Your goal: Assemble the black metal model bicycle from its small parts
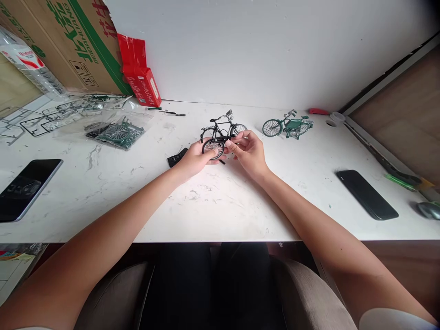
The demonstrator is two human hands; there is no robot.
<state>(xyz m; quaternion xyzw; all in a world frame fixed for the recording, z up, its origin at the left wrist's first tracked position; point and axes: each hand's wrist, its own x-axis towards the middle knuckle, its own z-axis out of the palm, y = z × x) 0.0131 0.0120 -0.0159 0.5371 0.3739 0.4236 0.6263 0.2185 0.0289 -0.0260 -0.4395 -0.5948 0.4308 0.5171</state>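
Observation:
A small black model bicycle (220,129) with silvery spoked wheels is held just above the white table. My left hand (197,158) is closed around its rear wheel, thumb across the spokes. My right hand (250,153) pinches at the bike's lower middle, by the pedal area; whether a separate small part sits in those fingertips I cannot make out. On the table just left of my left hand lies a flat black piece (177,157). To the right of my hands a green model bicycle (288,124) stands on the table.
A clear bag of green parts (118,134) and empty-looking sprue frames (44,120) lie at the left. Behind them are a red box (144,85), a carton (79,46) and a plastic bottle (30,59). Phones (25,188) (367,195) lie at both sides, a mouse (429,209) far right.

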